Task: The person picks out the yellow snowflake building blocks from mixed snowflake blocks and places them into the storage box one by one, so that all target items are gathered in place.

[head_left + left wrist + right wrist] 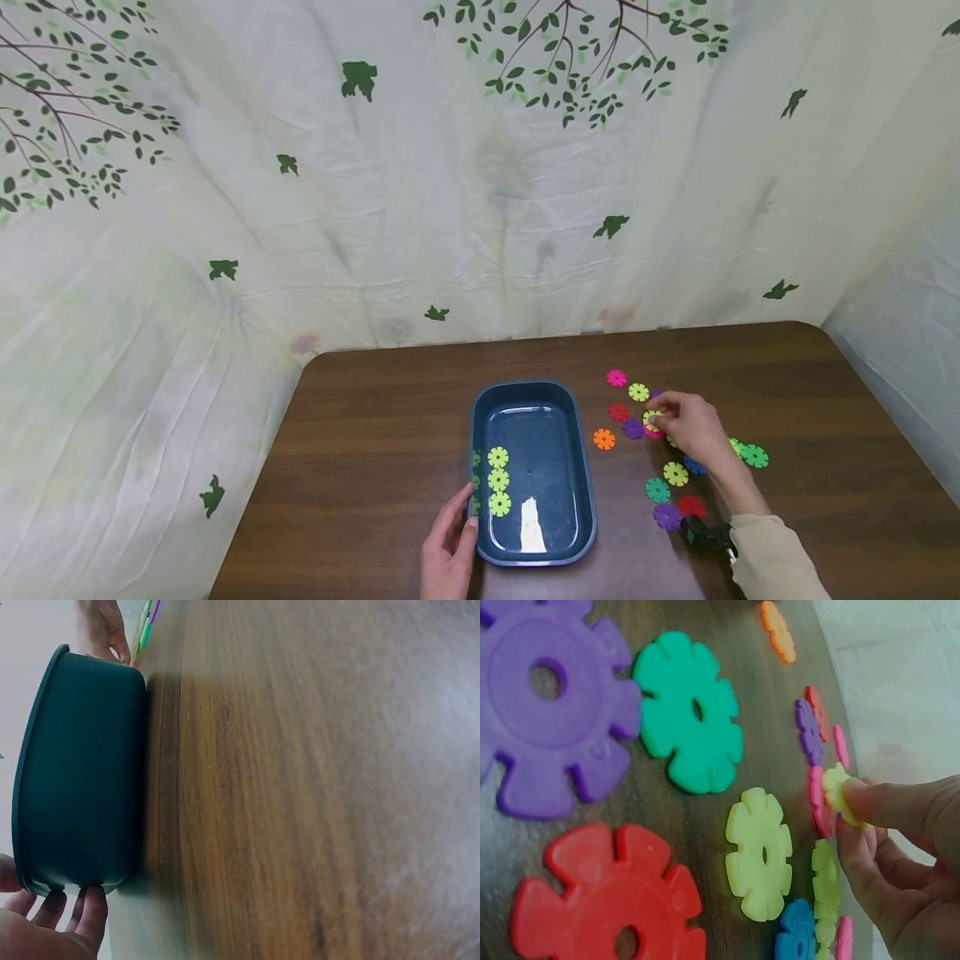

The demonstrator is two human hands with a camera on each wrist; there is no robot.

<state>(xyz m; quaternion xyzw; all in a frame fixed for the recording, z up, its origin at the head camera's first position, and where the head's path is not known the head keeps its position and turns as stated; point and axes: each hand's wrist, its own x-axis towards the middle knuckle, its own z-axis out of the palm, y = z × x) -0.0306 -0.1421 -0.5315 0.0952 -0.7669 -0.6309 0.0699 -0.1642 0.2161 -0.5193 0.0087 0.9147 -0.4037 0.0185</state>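
Note:
A blue rectangular tray [587, 500] stands on the table, with several yellow-green flower-shaped discs [498, 480] lined up along its left side inside. My left hand [450, 546] holds the tray's left wall near the front; in the left wrist view its fingers [91, 919] lie against the outer wall and the thumb is at the rim. Over the loose discs right of the tray is my right hand [693, 429]. Between thumb and fingers it pinches a yellow flower-shaped disc [835, 787], close to a pink disc [817, 801].
Scattered on the brown table [382, 467] are more discs, among them orange [603, 439], purple [666, 517], green [754, 456] and red [618, 412]. A black device [701, 533] sits at the right wrist. Behind the table hangs a white leaf-print cloth [465, 208].

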